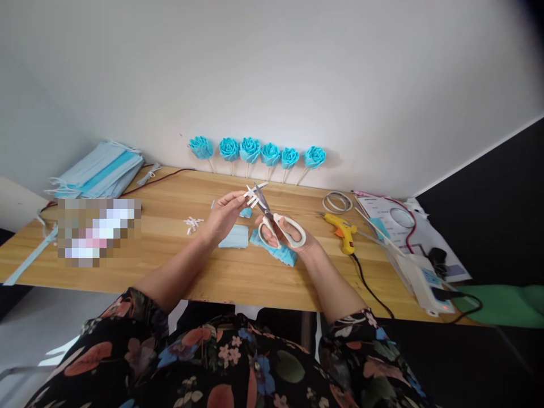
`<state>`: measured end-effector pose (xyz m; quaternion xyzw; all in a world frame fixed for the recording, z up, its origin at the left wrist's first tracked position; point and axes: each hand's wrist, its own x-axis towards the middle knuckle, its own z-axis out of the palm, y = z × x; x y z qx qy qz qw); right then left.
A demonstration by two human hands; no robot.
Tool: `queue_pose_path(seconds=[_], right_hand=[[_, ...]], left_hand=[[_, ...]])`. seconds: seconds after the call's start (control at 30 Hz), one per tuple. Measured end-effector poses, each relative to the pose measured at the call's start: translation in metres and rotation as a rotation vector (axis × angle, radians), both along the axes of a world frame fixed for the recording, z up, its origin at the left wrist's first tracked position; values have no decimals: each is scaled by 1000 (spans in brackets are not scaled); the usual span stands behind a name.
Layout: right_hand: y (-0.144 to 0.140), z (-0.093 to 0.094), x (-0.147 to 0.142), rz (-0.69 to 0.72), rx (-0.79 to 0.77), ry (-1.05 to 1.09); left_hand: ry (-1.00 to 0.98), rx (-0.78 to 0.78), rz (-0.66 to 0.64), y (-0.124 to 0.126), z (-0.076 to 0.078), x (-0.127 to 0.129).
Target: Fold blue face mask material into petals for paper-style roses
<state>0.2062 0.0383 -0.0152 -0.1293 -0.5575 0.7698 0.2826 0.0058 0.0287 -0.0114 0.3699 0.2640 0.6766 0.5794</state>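
- Two hands meet at the middle of the frame, above the wooden table [238, 277], and everything you handle sits between them.
- Far left, upper left of the frame: a stack of blue face masks [100, 170] lies flat on the table, well apart from your hands. No box or tray holds them; the stack lies loose.
- Left of centre: a small scatter of white cut bits [193, 222] lies on the wood, near your left wrist.
- Your left hand [223, 215] is curled, thumb and fingertips pinched on a bunch of thin white strips [254, 195]. Their long axis runs from lower left to upper right, free ends pointing towards the wall.
- Just below that hand, a folded blue piece [234, 237] rests on the table, and more pleated blue pieces [283, 254] lie under your right hand.
- Your right hand [291, 235] is closed through the white loops of the scissors [272, 221]. The blades point up and left, partly parted, their tips touching or right at the strips; I cannot tell whether they have bitten.
- So the strips lie up and left of the right hand, crossing the blades at an angle; the left hand is the nearer one.
- Top centre: six blue roses [259, 152] on sticks lean against the wall.
- Right: a yellow glue gun [342, 229] lies on the table, cord trailing towards you.
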Motion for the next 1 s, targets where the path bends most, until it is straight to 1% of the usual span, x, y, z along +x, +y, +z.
queue_pose_path(seconds=[0.4,0.63,0.8,1.0], right_hand=[[1,-1,0,36,-93,-70],[0,-2,-2,34,-134,-98],[-1,-2,-3,38,-129,-92],[-8,0,-9,36,-76,-46]], left_hand=[[11,6,3,-1,-2,0],[55,1,-52,-4,3,-1],[67,10,-47,-5,5,-1],[71,-11,-50,-4,3,-3]])
